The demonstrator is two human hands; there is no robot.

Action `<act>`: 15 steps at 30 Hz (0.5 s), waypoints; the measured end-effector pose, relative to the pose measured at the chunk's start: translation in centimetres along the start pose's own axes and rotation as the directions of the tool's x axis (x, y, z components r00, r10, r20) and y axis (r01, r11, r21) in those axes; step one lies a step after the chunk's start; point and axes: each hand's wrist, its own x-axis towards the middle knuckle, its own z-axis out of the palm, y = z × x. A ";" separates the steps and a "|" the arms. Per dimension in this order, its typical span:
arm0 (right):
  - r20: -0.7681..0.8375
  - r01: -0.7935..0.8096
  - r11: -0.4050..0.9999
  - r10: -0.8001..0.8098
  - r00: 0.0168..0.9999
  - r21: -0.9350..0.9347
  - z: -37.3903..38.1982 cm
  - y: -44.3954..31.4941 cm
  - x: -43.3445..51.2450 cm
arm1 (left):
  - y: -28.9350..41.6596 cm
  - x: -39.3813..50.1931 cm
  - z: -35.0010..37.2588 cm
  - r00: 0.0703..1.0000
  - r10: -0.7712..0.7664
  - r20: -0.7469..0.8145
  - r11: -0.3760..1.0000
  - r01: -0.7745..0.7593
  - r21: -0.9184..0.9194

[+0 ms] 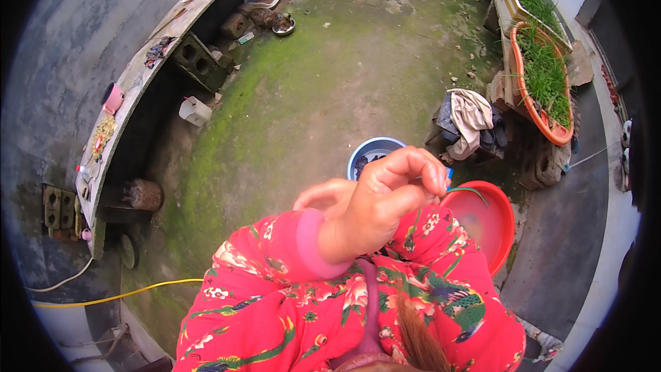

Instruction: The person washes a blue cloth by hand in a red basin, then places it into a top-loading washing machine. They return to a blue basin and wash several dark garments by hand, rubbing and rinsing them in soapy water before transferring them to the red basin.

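Observation:
My forearms cross before my chest, in red floral sleeves. My left hand, with a pink cuff at its wrist, is on top; its fingers curl toward the thumb beside the right sleeve. Whether anything is pinched between them cannot be told. Behind that wrist, my right hand shows only in part, most of its fingers hidden. Beyond the hands, a blue basin on the ground holds dark cloth in water. A red basin with cloudy water lies to the right, partly covered by the sleeve.
Pale cloth and dark shoes lie on a low stand. An orange planter of green plants rests on blocks. At left runs a long stone ledge; a cat is beside a bowl. A yellow hose crosses the lower left.

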 end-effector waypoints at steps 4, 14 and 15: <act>0.132 0.156 0.956 -0.126 0.983 -0.248 0.6 -0.2 0.3 | 0.6 0.1 0.0 0.994 0.094 0.047 0.994 -0.091 -0.060; 0.352 0.389 0.459 -0.167 0.921 -0.799 3.2 -1.4 3.8 | 1.9 3.3 -4.1 0.824 0.540 -0.173 0.790 -0.425 0.441; 0.322 0.408 0.459 -0.255 0.912 -0.789 3.1 -1.6 3.4 | 2.6 3.4 -5.2 0.716 0.639 -0.281 0.732 -0.454 0.508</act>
